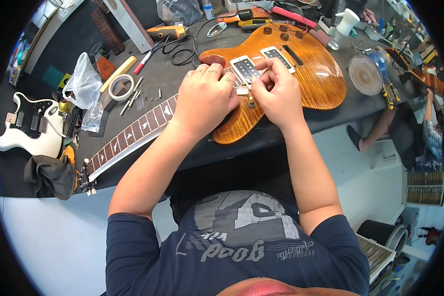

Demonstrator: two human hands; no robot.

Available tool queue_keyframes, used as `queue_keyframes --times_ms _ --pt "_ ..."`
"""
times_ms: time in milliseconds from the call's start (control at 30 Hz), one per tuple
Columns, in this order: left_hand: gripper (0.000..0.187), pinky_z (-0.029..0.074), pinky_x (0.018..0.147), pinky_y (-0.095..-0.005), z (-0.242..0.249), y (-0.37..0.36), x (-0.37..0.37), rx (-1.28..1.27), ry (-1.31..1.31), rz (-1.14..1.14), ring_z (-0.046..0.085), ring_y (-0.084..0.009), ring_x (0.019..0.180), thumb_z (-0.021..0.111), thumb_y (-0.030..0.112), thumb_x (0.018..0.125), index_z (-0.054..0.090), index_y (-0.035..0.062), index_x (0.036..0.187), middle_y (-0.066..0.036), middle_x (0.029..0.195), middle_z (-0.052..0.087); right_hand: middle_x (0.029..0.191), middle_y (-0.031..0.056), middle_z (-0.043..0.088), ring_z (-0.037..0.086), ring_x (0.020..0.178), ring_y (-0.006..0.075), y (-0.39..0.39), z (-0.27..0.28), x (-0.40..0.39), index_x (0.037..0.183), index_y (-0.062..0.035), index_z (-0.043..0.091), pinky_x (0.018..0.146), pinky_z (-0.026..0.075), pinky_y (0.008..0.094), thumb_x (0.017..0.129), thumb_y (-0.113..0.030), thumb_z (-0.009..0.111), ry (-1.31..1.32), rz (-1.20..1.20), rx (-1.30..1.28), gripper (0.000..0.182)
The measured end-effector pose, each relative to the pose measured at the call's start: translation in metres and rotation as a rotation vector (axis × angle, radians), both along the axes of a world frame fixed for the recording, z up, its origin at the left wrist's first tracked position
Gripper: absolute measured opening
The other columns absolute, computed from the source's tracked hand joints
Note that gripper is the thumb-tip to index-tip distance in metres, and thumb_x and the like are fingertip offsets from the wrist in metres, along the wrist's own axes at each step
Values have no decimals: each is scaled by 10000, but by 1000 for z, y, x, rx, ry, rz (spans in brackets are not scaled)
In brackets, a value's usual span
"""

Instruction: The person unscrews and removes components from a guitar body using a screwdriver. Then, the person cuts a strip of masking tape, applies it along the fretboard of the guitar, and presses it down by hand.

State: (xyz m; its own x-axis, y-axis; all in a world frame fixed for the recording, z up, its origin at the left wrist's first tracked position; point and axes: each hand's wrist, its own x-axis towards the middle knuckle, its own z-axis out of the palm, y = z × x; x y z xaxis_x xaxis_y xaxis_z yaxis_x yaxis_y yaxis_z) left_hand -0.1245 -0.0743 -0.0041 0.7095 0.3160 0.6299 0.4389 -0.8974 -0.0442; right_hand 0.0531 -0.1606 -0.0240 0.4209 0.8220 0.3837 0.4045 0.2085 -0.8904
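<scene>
An amber flame-top electric guitar (315, 74) lies across the bench, its neck (143, 123) running down to the left. My left hand (202, 96) is closed, knuckles up, over the place where neck and body meet; what its fingers hold is hidden. Beside it, my right hand (281, 96) pinches with thumb and forefinger at the edge of the cream-framed neck pickup (242, 66); I cannot make out what is in the pinch. A small pale piece (242, 91) shows between the hands. A second pickup (277, 58) sits farther along the body.
A white guitar body (32, 126), a dark cloth (52, 175), a tape roll (121, 87) and a plastic bag (84, 81) are at left. Behind lie an orange-and-black tool (166, 32) and cables. A spray bottle (344, 27) and wire spool (365, 75) stand right. Another person sits far right.
</scene>
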Motion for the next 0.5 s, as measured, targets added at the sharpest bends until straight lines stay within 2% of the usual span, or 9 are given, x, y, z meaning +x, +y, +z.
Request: queue_keyframes --times_ms 100,200,300,400,500 --pt "233 588 856 -421 -1 2 5 -22 -13 -6 698 -302 945 810 162 779 728 26 950 -103 979 708 692 41 658 604 609 107 -1 -3 5 1081 22 648 598 499 298 898 -82 737 58 56 13 229" --pt "231 599 862 -411 5 -2 9 -46 22 28 707 -313 956 810 168 786 731 23 949 -118 1005 724 694 33 661 602 613 97 -3 -3 6 1081 17 658 596 496 292 895 -71 730 7 59 -3 218" --pt "235 597 852 -407 5 -5 15 -27 40 72 707 -310 957 808 170 795 738 19 961 -121 1008 726 693 45 666 614 606 139 -5 -1 4 1020 5 685 599 502 315 878 -85 743 -5 46 -9 178" --pt "233 593 865 -419 6 -5 12 -84 53 91 706 -312 964 813 164 793 740 22 963 -117 1011 727 693 72 672 640 615 202 -6 1 9 950 1 713 621 523 350 856 -112 756 -244 95 18 153" --pt "203 584 873 -434 17 -3 3 -180 29 -10 703 -319 968 814 146 798 731 29 941 -111 1000 723 709 97 682 659 634 248 -7 10 14 936 0 746 654 541 379 846 -135 759 -257 128 -111 163"
